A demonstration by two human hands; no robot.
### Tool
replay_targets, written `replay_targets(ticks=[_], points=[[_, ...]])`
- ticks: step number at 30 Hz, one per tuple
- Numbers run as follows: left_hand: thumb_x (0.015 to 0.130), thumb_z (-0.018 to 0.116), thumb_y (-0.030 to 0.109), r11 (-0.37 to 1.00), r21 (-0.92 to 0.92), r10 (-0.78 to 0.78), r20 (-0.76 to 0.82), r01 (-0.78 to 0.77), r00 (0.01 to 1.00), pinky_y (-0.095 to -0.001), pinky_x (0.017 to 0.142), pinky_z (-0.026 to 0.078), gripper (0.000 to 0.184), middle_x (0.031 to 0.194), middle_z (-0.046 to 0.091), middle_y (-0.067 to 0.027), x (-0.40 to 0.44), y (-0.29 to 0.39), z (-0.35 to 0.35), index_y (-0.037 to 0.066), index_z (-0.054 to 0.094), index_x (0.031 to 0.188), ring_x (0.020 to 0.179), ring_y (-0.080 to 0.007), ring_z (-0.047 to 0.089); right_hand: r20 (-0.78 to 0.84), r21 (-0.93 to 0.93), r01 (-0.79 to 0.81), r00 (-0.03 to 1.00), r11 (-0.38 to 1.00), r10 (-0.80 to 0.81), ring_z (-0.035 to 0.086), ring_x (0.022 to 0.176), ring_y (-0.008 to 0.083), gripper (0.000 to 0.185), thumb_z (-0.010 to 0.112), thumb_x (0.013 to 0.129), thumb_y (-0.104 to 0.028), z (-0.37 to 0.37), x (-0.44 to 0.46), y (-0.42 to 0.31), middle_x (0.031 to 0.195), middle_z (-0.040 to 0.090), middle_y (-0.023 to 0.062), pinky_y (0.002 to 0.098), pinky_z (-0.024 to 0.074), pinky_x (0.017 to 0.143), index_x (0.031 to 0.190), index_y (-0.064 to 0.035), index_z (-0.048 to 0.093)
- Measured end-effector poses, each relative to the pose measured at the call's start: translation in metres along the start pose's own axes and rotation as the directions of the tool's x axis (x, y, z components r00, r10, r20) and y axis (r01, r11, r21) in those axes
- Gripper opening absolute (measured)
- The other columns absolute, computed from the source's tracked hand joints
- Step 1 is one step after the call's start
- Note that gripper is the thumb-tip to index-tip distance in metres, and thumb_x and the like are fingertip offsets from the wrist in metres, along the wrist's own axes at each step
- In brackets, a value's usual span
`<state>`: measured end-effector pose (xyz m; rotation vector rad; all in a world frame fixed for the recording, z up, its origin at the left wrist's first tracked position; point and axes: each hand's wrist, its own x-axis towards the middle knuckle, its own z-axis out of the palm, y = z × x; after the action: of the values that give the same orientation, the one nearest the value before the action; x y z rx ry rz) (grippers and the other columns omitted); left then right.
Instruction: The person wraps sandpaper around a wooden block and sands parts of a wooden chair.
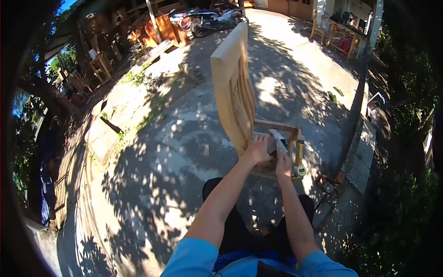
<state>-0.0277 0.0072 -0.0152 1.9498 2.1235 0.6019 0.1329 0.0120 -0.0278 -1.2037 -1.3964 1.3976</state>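
Observation:
An unpainted wooden chair frame with a tall slatted back stands upright in front of me. My left hand is closed low down beside the chair back, fingers curled near a pale grey flat patch; what they grip is hidden. In my right hand is a white bottle-like object with a dark band, lying over the seat frame's opening. Its exact kind is unclear. A round tape measure sits at the seat frame's right front corner, close by my right hand.
Concrete ground with dappled shade surrounds the chair. A motorbike is parked at the back, near reddish-brown boards. More wooden chairs stand back right. A low kerb runs along the right side.

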Motion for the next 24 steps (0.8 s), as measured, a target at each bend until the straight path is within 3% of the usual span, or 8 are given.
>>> replay_targets(ticks=[1,3,6,9,13,17,20,24], points=[[0.065,0.083,0.055,1.000,0.005,-0.022,-0.010,0.022,1.000,-0.0430,0.115,0.038,0.104,0.144,0.048,-0.0159,-0.001,-0.001,0.002,0.002,0.040,0.143,0.137,-0.0362,0.041,0.032,0.001,0.075,0.997,0.997,-0.075,0.056,0.082,0.0150,0.050,0.050,0.107,-0.042,0.001,0.004,0.001,0.086,0.065,0.0069,0.0326,0.0457,0.077,0.110,0.0061,0.065],[0.065,0.084,0.056,0.999,0.029,-0.023,-0.003,0.023,1.000,-0.0430,0.115,0.038,0.105,0.144,0.048,-0.0161,0.001,-0.009,0.008,0.003,0.040,0.144,0.137,-0.0368,0.040,0.109,-0.128,0.062,0.993,0.990,-0.048,0.058,0.090,0.0165,0.053,0.050,0.106,-0.043,-0.004,0.001,0.008,0.099,0.068,0.0085,0.0342,0.0456,0.083,0.124,0.0053,0.063],[0.066,0.083,0.056,0.998,-0.036,-0.047,-0.025,0.046,0.999,-0.0438,0.115,0.037,0.103,0.144,0.048,-0.0162,-0.012,-0.005,-0.006,0.004,0.040,0.145,0.137,-0.0373,0.041,-0.002,-0.013,0.162,0.987,0.987,-0.162,0.060,0.091,0.0176,0.054,0.050,0.107,-0.044,-0.007,0.030,0.108,0.099,0.069,0.0092,0.0336,0.0460,0.083,0.125,0.0048,0.063],[0.068,0.081,0.057,0.999,-0.021,-0.034,-0.018,0.034,0.999,-0.0471,0.117,0.035,0.101,0.145,0.047,-0.0164,-0.018,-0.003,-0.009,0.004,0.040,0.145,0.137,-0.0369,0.041,-0.058,-0.250,-0.006,0.998,0.968,-0.009,0.064,0.094,0.0194,0.054,0.048,0.107,-0.045,-0.016,0.033,0.122,0.099,0.071,0.0113,0.0331,0.0471,0.084,0.120,0.0042,0.066],[0.068,0.080,0.056,0.996,0.080,-0.036,0.022,0.034,0.999,-0.0484,0.117,0.034,0.101,0.146,0.047,-0.0169,-0.014,0.006,-0.007,0.003,0.041,0.145,0.138,-0.0363,0.041,0.075,-0.029,0.243,0.968,0.970,-0.241,0.060,0.088,0.0194,0.054,0.047,0.107,-0.044,-0.002,0.037,0.084,0.095,0.068,0.0111,0.0347,0.0459,0.081,0.115,0.0048,0.067],[0.068,0.080,0.053,0.995,0.096,-0.034,-0.027,0.037,0.999,-0.0502,0.114,0.038,0.100,0.144,0.049,-0.0158,-0.002,0.005,0.014,0.003,0.041,0.145,0.137,-0.0336,0.042,-0.007,-0.094,0.110,0.994,0.989,-0.111,0.058,0.085,0.0193,0.055,0.049,0.106,-0.045,0.001,-0.001,0.013,0.089,0.067,0.0112,0.0359,0.0457,0.080,0.113,0.0068,0.066],[0.067,0.081,0.054,1.000,0.020,0.005,-0.021,-0.005,1.000,-0.0495,0.113,0.039,0.100,0.143,0.050,-0.0154,-0.007,0.008,0.002,0.003,0.043,0.145,0.137,-0.0325,0.043,-0.038,-0.191,-0.087,0.996,0.978,0.081,0.060,0.087,0.0221,0.056,0.049,0.106,-0.045,-0.017,0.030,0.108,0.088,0.066,0.0151,0.0386,0.0462,0.081,0.108,0.0081,0.065],[0.067,0.083,0.052,0.999,-0.016,0.042,-0.003,-0.042,0.999,-0.0459,0.112,0.040,0.098,0.141,0.052,-0.0175,-0.007,0.024,-0.010,0.001,0.045,0.142,0.136,-0.0354,0.044,-0.108,-0.205,0.078,0.989,0.976,-0.102,0.054,0.068,0.0132,0.052,0.049,0.105,-0.046,-0.023,0.023,0.127,0.072,0.056,0.0038,0.0329,0.0419,0.061,0.095,0.0014,0.066]])
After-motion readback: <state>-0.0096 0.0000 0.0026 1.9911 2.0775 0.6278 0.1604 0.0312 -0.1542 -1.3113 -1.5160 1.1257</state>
